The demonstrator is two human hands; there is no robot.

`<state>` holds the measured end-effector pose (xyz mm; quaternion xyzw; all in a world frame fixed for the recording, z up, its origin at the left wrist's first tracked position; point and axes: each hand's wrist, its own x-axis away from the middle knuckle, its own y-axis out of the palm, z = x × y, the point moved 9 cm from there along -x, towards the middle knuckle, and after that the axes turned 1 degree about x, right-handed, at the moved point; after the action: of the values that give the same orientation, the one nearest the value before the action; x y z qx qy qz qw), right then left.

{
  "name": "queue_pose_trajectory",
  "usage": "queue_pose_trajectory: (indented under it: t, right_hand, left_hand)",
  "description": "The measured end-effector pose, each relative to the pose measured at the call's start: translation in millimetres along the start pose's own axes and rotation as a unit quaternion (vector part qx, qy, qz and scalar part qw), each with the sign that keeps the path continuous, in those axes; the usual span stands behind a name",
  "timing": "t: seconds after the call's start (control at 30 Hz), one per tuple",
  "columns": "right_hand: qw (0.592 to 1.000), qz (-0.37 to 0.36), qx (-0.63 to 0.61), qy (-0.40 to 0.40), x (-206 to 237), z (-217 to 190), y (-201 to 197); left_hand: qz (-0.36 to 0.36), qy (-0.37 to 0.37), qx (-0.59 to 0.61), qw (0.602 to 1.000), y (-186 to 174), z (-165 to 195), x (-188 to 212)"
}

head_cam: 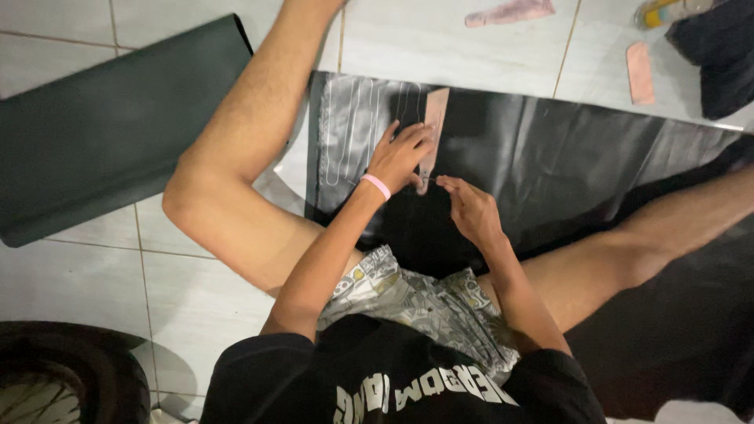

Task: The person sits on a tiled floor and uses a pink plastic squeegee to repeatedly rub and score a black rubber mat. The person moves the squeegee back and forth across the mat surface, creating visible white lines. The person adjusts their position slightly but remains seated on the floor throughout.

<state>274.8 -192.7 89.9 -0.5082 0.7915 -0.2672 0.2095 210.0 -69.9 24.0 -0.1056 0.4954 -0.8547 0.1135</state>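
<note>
Left hand [402, 151] flat, pinning pink template [433, 126] on black sheet [550, 149]; right hand [470, 206] pinched around thin marking tool [440, 180].

Tool tip in right hand [471, 208] too small to tell.

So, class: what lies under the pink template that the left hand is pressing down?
The pink template lies on the black sheet, beside white traced outlines. The left hand covers its lower part, so any marks beneath cannot be seen. White floor tiles show beyond the sheet's edge.
</note>
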Motion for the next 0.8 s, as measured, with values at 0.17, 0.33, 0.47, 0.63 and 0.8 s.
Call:
queue_pose_trajectory:
  t: [0.17, 0.33, 0.47, 0.63, 0.8]
  right_hand:
    - [1.0, -0.009, 0.02, 0.008, -6, 0, -1]
    - [0.997, 0.034, -0.026, 0.057, 1, 20, -24]
    - [0.989, 0.102, 0.01, 0.111, 22, 50, -57]
    - [0.967, 0.188, -0.061, 0.16, 47, 95, -78]
    - [0.969, 0.201, 0.023, 0.141, 49, 117, -76]
  left_hand:
    - [-0.04, -0.014, 0.023, 0.999, 7, -2, -1]
    - [0.006, -0.048, 0.094, 0.994, 4, -27, 6]
    - [0.152, -0.197, 0.187, 0.95, -18, -70, 26]
    - [0.16, -0.144, 0.316, 0.924, -30, -51, 6]
    - [0.081, 0.099, 0.184, 0.975, -9, 41, -32]
